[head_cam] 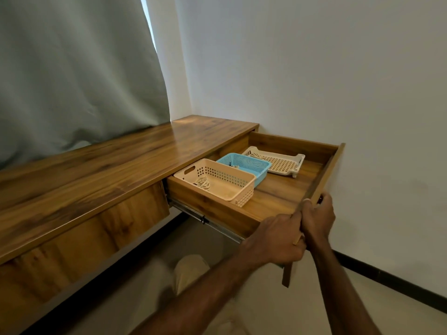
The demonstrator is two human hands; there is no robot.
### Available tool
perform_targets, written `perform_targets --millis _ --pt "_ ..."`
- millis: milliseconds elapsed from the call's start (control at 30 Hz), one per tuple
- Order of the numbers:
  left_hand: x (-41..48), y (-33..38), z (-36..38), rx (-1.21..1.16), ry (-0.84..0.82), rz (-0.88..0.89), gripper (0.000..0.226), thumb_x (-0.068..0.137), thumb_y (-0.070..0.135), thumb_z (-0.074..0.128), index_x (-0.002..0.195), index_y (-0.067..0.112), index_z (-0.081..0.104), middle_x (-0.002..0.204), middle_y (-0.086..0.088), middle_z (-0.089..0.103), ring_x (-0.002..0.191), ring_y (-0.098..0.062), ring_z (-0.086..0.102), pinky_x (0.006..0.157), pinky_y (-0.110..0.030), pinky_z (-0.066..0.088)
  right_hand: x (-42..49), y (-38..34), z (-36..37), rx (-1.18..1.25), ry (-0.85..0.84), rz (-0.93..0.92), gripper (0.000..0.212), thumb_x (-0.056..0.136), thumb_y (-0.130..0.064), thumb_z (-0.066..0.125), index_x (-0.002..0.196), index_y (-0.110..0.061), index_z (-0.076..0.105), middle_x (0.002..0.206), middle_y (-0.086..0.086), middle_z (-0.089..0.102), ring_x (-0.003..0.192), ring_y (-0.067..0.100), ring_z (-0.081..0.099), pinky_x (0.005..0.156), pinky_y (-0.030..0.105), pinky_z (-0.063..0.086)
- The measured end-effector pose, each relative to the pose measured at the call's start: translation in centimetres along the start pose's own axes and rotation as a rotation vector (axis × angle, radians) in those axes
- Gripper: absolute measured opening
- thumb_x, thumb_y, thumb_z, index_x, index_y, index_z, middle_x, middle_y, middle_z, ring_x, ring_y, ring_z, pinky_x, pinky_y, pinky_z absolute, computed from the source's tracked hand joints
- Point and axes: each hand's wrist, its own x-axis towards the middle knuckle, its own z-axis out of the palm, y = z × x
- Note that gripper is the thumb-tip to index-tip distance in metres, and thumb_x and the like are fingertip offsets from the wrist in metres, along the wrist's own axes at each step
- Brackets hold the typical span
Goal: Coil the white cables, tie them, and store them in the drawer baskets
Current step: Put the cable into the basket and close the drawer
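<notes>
Gripping drawer front [323,174] at 5 o'clock, left hand [273,240] and right hand [318,220] curl fingers round it; hard shove may pinch them or jolt coiled cable [203,183] in 9 o'clock peach basket [232,176].

drawer [278,197] brown woodgrain | nearest basket [238,187] peach, grid-holed | middle basket [256,165] light blue mesh | far tray [285,165] cream, perforated | curtain [72,68] grey-green
</notes>
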Motion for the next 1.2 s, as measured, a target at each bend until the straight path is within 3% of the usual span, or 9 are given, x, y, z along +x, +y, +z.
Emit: perform_targets --millis 133,267,433,500,600,733,867,1000,1200 --pt "-0.3 -1.3 -0.7 -0.030 -0.013 -0.018 0.044 0.092 0.031 0.064 0.131 0.017 0.050 0.113 -0.003 0.066 0.099 -0.019 0.063 0.085 -0.042 0.057 0.3 0.3 2.0 -0.020 0.008 0.005 0.040 0.094 -0.015 0.051 0.133 -0.004 0.051 0.125 0.019 0.062 0.115 0.039 0.060 0.100 0.050 0.051" --pt "-0.9 -2.7 -2.1 -0.041 -0.015 -0.035 0.041 0.094 0.026 0.064 0.132 0.017 0.051 0.115 -0.003 0.066 0.100 -0.017 0.063 0.086 -0.035 0.055 0.0 0.2 4.7 -0.013 -0.014 0.016 0.045 0.096 -0.024 0.046 0.136 -0.005 0.050 0.131 0.018 0.062 0.120 0.037 0.059 0.103 0.054 0.050" --pt "-1.8 -5.6 -4.3 0.038 -0.015 -0.057 0.052 0.098 0.023 0.061 0.146 0.014 0.044 0.140 -0.006 0.055 0.128 -0.020 0.049 0.099 -0.024 0.034 -0.1 -0.7 7.3 0.085 -0.043 0.017 0.040 0.104 -0.017 0.046 0.142 -0.008 0.054 0.137 0.012 0.062 0.125 0.032 0.059 0.108 0.046 0.048" --pt "-2.0 -7.3 -4.8 0.089 -0.011 -0.076 0.055 0.098 0.025 0.060 0.148 0.013 0.040 0.149 -0.005 0.046 0.137 -0.019 0.040 0.110 -0.029 0.034 0.5 -0.5 8.0 0.115 -0.108 0.009 0.041 0.102 -0.010 0.050 0.143 -0.011 0.055 0.140 0.009 0.061 0.128 0.028 0.057 0.111 0.046 0.047" --pt "-2.2 -9.9 -5.4 0.190 0.002 -0.126 0.065 0.099 0.029 0.059 0.156 0.020 0.029 0.165 -0.002 0.025 0.151 -0.018 0.022 0.120 -0.045 0.034 1.4 0.0 9.1 0.148 -0.214 0.051 0.045 0.098 -0.009 0.061 0.142 -0.018 0.057 0.140 0.004 0.061 0.128 0.025 0.058 0.108 0.045 0.050" --pt "-1.7 -12.4 -6.1 0.403 0.016 -0.107 0.081 0.095 0.034 0.065 0.160 0.028 0.018 0.171 0.002 0.000 0.157 -0.018 0.002 0.124 -0.043 0.019 2.2 0.4 11.7 0.181 -0.371 0.074 0.053 0.094 -0.021 0.072 0.145 -0.021 0.055 0.142 0.004 0.060 0.123 0.021 0.058 0.101 0.040 0.051" --pt "-1.2 -14.4 -5.8 0.631 -0.085 -0.052 0.088 0.093 0.031 0.069 0.162 0.014 0.016 0.171 -0.008 0.007 0.158 -0.023 0.006 0.126 -0.038 0.001 2.4 0.2 15.1 0.190 -0.521 0.080 0.066 0.094 -0.028 0.073 0.153 -0.027 0.043 0.153 0.004 0.049 0.134 0.025 0.051 0.111 0.048 0.047" --pt "-0.7 -17.1 -5.4 0.897 -0.199 -0.115 0.068 0.098 0.023 0.063 0.156 0.006 0.032 0.168 -0.017 0.019 0.157 -0.031 0.011 0.127 -0.047 0.006 1.9 -0.1 19.1 0.183 -0.614 0.043 0.078 0.095 -0.032 0.071 0.160 -0.028 0.029 0.161 0.002 0.039 0.143 0.027 0.043 0.116 0.050 0.041" --pt "-0.9 -22.9 -5.8 1.097 -0.268 -0.217 0.067 0.098 0.021 0.063 0.156 0.006 0.033 0.169 -0.020 0.005 0.157 -0.034 0.000 0.128 -0.051 0.004 1.6 -0.8 25.4 0.169 -0.672 0.007 0.079 0.095 -0.036 0.070 0.161 -0.031 0.025 0.162 0.001 0.037 0.145 0.029 0.040 0.116 0.056 0.040"
